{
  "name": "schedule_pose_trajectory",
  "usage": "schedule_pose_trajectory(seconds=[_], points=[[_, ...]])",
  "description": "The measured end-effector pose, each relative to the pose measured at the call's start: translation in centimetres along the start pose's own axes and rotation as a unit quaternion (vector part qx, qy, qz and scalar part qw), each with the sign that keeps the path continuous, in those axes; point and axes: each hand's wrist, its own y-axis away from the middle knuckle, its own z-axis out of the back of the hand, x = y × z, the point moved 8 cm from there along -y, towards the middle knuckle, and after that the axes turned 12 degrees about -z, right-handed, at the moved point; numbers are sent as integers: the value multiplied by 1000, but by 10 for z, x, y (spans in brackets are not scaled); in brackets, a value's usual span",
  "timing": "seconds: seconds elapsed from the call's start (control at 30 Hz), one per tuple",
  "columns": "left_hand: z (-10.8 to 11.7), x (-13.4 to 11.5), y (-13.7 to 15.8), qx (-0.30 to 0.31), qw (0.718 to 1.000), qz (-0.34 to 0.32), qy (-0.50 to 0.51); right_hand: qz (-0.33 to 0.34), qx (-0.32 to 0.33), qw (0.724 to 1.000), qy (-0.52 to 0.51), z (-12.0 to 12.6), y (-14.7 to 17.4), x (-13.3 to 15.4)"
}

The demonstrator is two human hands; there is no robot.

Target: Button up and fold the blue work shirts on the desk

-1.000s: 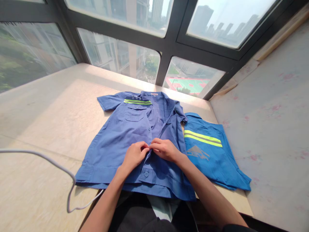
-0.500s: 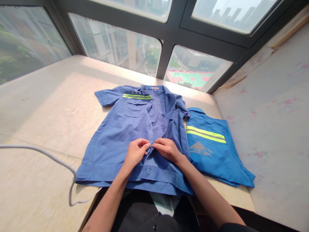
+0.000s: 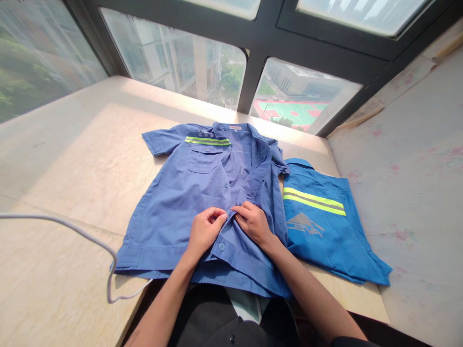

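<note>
A blue short-sleeved work shirt (image 3: 162, 207) lies spread face up, its collar toward the window. Its upper front hangs apart, and a yellow-green reflective stripe crosses the chest above a flap pocket. At the lower front opening, my left hand (image 3: 207, 229) pinches one front edge between thumb and fingers. Close beside it, my right hand (image 3: 254, 222) is closed on the other front edge, holding it slightly raised. A button (image 3: 222, 246) shows on the waistband just below the hands. Whether a button sits between my fingertips is hidden.
A folded brighter blue garment (image 3: 318, 250) with a reflective stripe and grey logo lies right of the shirt, by the patterned wall (image 3: 415, 212). A grey-white cable (image 3: 75, 230) curves over the pale stone ledge (image 3: 54, 178) at left. Dark window frames (image 3: 249, 82) rise behind.
My right hand has lifted the shirt's front edge a little, and its fingers have curled under. The waistband flap now slants more. The view has shifted slightly.
</note>
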Motion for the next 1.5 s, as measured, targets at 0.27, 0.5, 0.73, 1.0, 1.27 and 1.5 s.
schedule_pose_trajectory(seconds=[0.27,0.5,0.73,1.0,1.27,1.5], points=[[-2,0,0,-5,996,57,62,127,-33,987,91,7,8,11],[-2,-2,0,-5,992,80,97,184,-23,978,91,9,9,21],[-5,-2,0,10,989,86,119,187,-7,980,74,3,9,21],[-6,1,-3,34,989,87,118,198,25,979,44,-1,9,20],[-1,-5,9,13,999,27,10,191,48,977,85,-8,7,23],[-1,-29,24,15,981,-95,-169,191,58,977,75,-13,7,19]])
